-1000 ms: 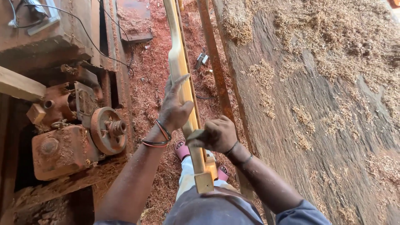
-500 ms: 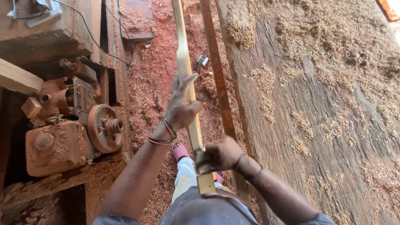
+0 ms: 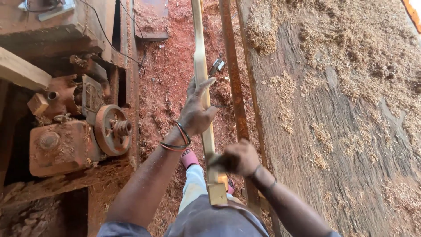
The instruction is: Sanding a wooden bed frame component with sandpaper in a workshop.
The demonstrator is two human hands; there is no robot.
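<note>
Nearest the camera: grey-blue shirt front, with the squared butt end of one pale wooden piece [image 3: 206,109] pressed against it. The piece is long, narrow and shaped, running away from the body up to the top edge of the frame, above the floor.

Right hand [image 3: 237,158]: grip closed around the wooden piece near its butt end, knuckles up; something small and dark shows in the fist, too blurred to tell what. One dark band on that wrist.

Left hand [image 3: 196,112]: farther up the same piece, palm against its left side, thumb wrapped over, index finger stretched along the wood. Grip loosely closed on the piece. Two bangles [image 3: 176,139] on the wrist, one dark, one reddish.

Below the hands: light trousers and two pink sandals [image 3: 190,158] on a floor thick with reddish sawdust [image 3: 164,83].

Right of the piece: one rusty metal rail [image 3: 233,87] running alongside it, then one broad plank surface [image 3: 342,131], dark and worn, strewn with pale shavings in clumps.

Left side: one rust-coloured motor [image 3: 61,147] with one pulley wheel [image 3: 112,130], set in a wooden frame, coated in dust. One black cable [image 3: 109,37] trails over the frame above it.

Farther out: one small metal object [image 3: 216,66] lying on the sawdust just beside the wooden piece. One pale timber end [image 3: 22,70] juts in at the left edge.

Setting is a rough woodworking shop, daylight.
</note>
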